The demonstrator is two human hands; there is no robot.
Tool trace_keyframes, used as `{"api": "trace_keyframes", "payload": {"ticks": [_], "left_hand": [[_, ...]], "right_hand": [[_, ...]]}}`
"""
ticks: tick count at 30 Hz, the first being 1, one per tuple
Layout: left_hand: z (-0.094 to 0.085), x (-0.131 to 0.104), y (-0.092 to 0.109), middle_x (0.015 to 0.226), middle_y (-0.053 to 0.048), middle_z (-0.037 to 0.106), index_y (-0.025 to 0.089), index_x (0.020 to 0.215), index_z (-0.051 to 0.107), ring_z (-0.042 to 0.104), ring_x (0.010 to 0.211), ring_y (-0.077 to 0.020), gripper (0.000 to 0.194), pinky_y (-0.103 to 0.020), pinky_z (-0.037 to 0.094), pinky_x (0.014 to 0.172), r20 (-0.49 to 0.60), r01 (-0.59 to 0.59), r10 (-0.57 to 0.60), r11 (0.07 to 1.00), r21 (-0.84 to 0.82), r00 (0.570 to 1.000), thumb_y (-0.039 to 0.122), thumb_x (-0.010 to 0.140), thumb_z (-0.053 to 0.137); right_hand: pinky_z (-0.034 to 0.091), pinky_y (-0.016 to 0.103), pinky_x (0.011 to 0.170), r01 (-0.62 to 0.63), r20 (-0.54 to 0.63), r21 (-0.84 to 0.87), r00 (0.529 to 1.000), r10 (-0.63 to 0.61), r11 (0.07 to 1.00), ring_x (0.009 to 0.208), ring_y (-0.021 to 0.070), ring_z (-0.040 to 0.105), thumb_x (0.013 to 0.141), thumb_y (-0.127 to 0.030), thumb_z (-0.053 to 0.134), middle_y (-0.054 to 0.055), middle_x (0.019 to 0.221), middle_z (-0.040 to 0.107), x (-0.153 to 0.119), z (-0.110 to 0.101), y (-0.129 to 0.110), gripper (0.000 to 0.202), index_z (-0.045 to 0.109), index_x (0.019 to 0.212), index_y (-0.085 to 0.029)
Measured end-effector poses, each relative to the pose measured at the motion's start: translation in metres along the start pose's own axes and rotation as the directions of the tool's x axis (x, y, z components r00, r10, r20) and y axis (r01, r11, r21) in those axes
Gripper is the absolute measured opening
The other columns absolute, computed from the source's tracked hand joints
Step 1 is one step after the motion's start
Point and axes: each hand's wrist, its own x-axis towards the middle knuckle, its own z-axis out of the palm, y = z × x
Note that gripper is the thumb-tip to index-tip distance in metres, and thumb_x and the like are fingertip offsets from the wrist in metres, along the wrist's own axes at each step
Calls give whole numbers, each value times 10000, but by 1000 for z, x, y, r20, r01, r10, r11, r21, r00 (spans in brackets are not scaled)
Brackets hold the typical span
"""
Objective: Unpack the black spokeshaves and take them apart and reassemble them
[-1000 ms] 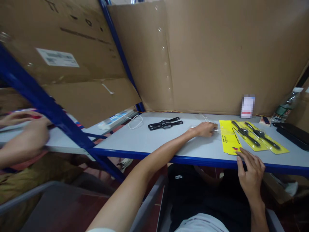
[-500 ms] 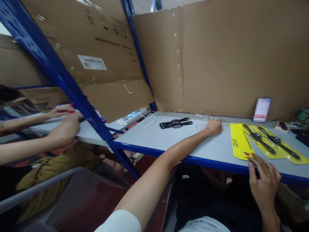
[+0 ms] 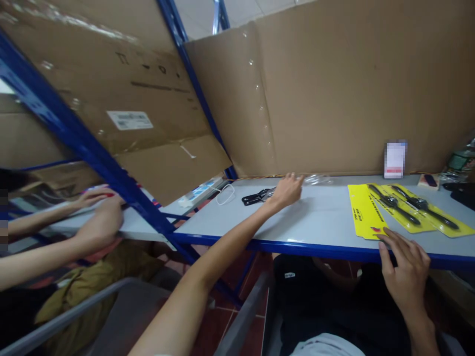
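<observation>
My left hand [image 3: 287,192] reaches across the tabletop with its fingers apart and nothing visible in them. It is beside the black spokeshaves [image 3: 253,199] and partly hides them; whether it touches them I cannot tell. Clear plastic blister pieces [image 3: 318,180] lie just behind and right of that hand. My right hand [image 3: 406,264] is open at the table's front edge, its fingertips at the lower edge of a yellow backing card [image 3: 359,212]. On the yellow cards to the right lie two black spokeshaves, one nearer [image 3: 394,203] and one farther right [image 3: 426,206].
A phone-like screen [image 3: 395,160] leans on the cardboard back wall [image 3: 334,89]. A small block [image 3: 428,181] and a plastic bottle [image 3: 460,163] stand at right. A white cable [image 3: 225,194] lies at left. Beyond the blue post [image 3: 96,153], another person's hands [image 3: 100,217] work.
My left hand has moved left from the clear plastic pieces to the loose spokeshaves, and its fingers have opened. My right hand stays by the card. The view has shifted slightly.
</observation>
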Motion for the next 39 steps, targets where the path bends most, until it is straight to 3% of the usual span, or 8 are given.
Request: {"api": "trace_keyframes", "payload": {"ticks": [4,7,12,16,23,27,32,39], "left_hand": [[26,-33,-62,1340,-233,566,184,1502,465,541,1242,-386,580,-478,471,964,100,156,-161,986,52,982,515,1027,422],[51,-47,-86,1354,-232,562,171,1532,444,530,1264,-392,694,-508,444,1014,198,92,-100,995,49,975,626,1012,383],[72,-42,-92,1293,-194,639,170,1482,539,593,1191,-317,546,-457,423,1070,176,70,-65,997,-26,982,447,1053,344],[73,-39,-87,1285,-205,655,154,1461,567,615,1181,-326,568,-444,450,1041,169,126,-123,992,-8,978,482,1042,368],[70,-73,-96,1252,-225,662,129,1329,631,633,1157,-366,563,-468,509,941,149,302,-315,948,103,937,516,1033,349],[67,-88,-102,1287,-207,658,143,1414,575,629,1196,-351,537,-450,514,961,148,278,-290,956,99,946,458,1037,358],[63,-84,-76,1345,-190,642,137,1451,532,610,1266,-296,474,-409,472,1056,212,127,-120,992,-20,970,278,1031,363],[42,-48,4,1435,-192,608,151,1503,428,629,1253,-310,492,-422,472,1032,187,-112,148,975,-189,971,280,1028,430]], "right_hand": [[408,485,1069,-9,3,7,1000,9,1000,1145,295,679,1037,-272,536,102,1203,762,-1,0,-2,191,695,1123,-207],[404,478,1074,-22,5,7,1000,22,1000,1148,287,679,1038,-262,536,98,1207,762,-1,-1,-4,189,693,1130,-208],[402,475,1078,-55,15,30,998,54,998,1155,280,677,1035,-263,535,86,1216,763,0,-3,-8,203,694,1152,-217],[393,482,1091,-101,38,54,994,99,993,1171,280,671,1030,-273,530,81,1229,759,-1,-3,-10,213,704,1147,-237],[393,467,1091,-124,54,68,991,120,990,1185,274,661,1021,-262,540,71,1216,763,-2,-2,-11,207,715,1127,-238],[401,453,1071,-124,46,61,992,121,990,1169,267,664,1029,-263,543,71,1208,763,-2,-3,-12,186,710,1099,-221],[397,452,1069,-130,35,73,991,128,989,1161,260,662,1028,-265,541,67,1201,764,-2,-2,-12,192,715,1099,-226],[402,460,1078,-143,57,76,989,139,987,1184,265,656,1023,-258,540,66,1216,760,-1,-4,-14,204,725,1106,-236]]}}
